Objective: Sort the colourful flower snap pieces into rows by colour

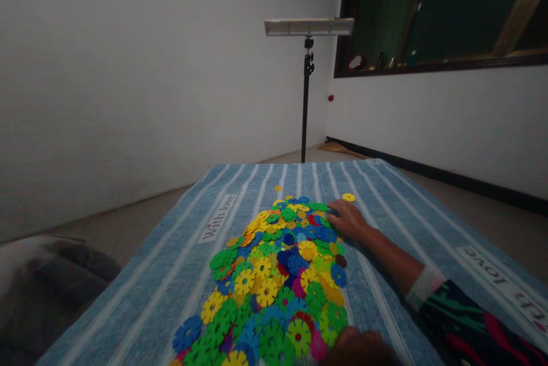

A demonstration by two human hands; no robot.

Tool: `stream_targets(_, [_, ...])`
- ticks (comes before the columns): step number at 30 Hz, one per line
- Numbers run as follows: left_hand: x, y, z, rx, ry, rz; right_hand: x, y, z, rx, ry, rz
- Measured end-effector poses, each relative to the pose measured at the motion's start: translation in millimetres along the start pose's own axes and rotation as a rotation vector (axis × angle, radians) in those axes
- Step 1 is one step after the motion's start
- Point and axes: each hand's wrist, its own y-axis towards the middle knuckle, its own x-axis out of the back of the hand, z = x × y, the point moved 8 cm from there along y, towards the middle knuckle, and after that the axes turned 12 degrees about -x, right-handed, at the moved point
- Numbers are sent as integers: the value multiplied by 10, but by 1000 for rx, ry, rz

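A heap of flat plastic gear-shaped discs (278,274) in green, yellow, blue, pink and red lies on a blue striped cloth (180,274). My right hand (349,220) reaches out, palm down, to the heap's far right edge. Its fingers lie loosely on the discs there, and no piece is visibly gripped. One yellow disc (348,197) lies alone just beyond that hand. My left hand (359,348) shows only partly at the bottom edge, against the near right side of the heap. Its fingers are hidden.
The cloth carries "With love" labels (217,218). A light panel on a black stand (306,92) stands on the floor behind the table. A white wall is to the left, a dark window at upper right, and a grey bundle (47,280) at lower left.
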Motion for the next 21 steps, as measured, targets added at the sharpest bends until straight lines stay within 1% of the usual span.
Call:
stream_targets(1, [-82,16,30,2,5,0,-8,-50,61,12,28,9])
stream_targets(3, [-181,30,48,6,12,-4,-16,-144,163,30,83,22])
stream_targets(5, [-192,29,27,15,20,-13,-21,-231,235,42,136,31])
stream_targets(7, [-137,30,-27,2,43,-26,-24,-311,272,45,182,33])
stream_targets(10, [6,46,-123,-47,111,-52,-23,-424,269,36,234,23])
stream_targets(14, [156,56,-236,-127,188,-45,-7,-592,256,34,289,12])
stream_targets(18, [213,56,-297,-158,240,-33,-1,-755,322,60,338,19])
stream_targets(21, [189,71,-301,-159,255,-27,-17,-828,386,81,357,22])
